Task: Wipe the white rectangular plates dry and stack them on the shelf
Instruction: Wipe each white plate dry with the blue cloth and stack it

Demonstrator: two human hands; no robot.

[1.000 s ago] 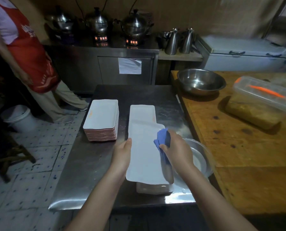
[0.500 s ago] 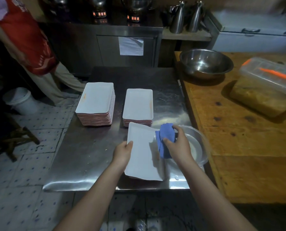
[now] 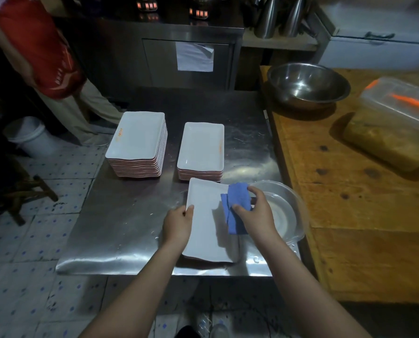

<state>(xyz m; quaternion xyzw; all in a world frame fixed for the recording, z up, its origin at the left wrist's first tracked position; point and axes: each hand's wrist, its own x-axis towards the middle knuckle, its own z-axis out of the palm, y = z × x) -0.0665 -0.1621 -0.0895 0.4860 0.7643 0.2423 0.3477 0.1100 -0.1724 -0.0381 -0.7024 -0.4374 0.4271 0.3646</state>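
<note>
Fingers (image 3: 252,191) of right hand (image 3: 257,215) curled, pinching blue cloth (image 3: 236,198) against white rectangular plate (image 3: 203,230); left hand (image 3: 178,225) grips plate's left rim, thumb on top; plate at near edge of steel table (image 3: 120,228); tall stack (image 3: 137,140) and short stack (image 3: 201,147) behind; wooden counter (image 3: 349,203) right; tiled floor (image 3: 20,264).

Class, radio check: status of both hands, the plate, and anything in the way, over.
Left hand grips plate edge. Right hand holds blue cloth on plate. Clear bowl crowds right hand.

Open tabletop (image 3: 120,228) left of plate (image 3: 203,230); clear bowl (image 3: 290,206) blocks right (stack (image 3: 201,147) behind)
</note>
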